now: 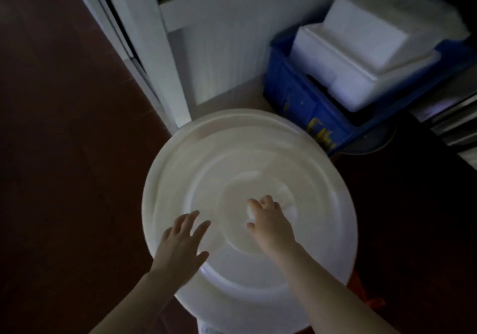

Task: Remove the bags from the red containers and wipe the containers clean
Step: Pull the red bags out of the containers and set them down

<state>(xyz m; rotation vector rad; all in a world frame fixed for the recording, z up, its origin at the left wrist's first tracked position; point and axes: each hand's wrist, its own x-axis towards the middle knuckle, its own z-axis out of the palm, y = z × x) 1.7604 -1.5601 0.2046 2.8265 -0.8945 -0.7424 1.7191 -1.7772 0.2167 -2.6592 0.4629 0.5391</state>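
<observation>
A large round white lid [258,158] fills the middle of the view and covers whatever stands beneath it. A sliver of red container [357,286] shows at the lid's lower right edge. My right hand [271,224] is curled around the raised knob at the lid's centre. Fingers spread, my left hand [180,245] lies flat on the lid's near left part. No bag is in sight. The scene is dim.
A blue plastic crate [304,101] with white foam boxes [366,49] stacked in it stands behind the lid to the right. A white frame post [165,57] and wall panel rise behind. Dark reddish floor [64,152] spreads to the left.
</observation>
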